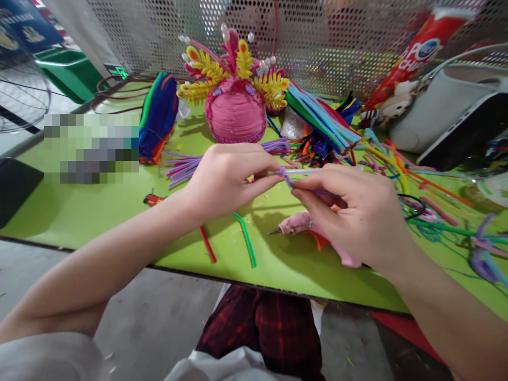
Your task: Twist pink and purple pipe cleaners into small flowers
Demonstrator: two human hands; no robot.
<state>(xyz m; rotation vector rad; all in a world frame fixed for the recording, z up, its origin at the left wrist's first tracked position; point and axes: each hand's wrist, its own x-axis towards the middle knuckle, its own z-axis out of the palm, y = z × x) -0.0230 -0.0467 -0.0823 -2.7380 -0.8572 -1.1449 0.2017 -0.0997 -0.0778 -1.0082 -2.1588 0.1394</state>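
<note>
Just above the middle of the green table, both my hands work on a purple pipe cleaner (289,181) looped round a thin pale stick (299,171). The fingers of my left hand (230,182) are pinched at the left end of the stick, beside the loop. My right hand (353,211) pinches the purple pipe cleaner just right of the loop, with the stick passing above its fingers. Under my right hand lies a pink glue gun (296,223), its metal nozzle pointing left and its body partly hidden. A bundle of purple pipe cleaners (184,166) lies behind my left hand.
A pink and yellow pipe-cleaner headpiece (237,114) stands at the back. Pipe-cleaner bundles flank it, blue (159,116) and multicoloured (323,116). A green piece (248,241) and a red piece (208,244) lie in front. A chips tube (420,55) leans right, near a grey container (448,100).
</note>
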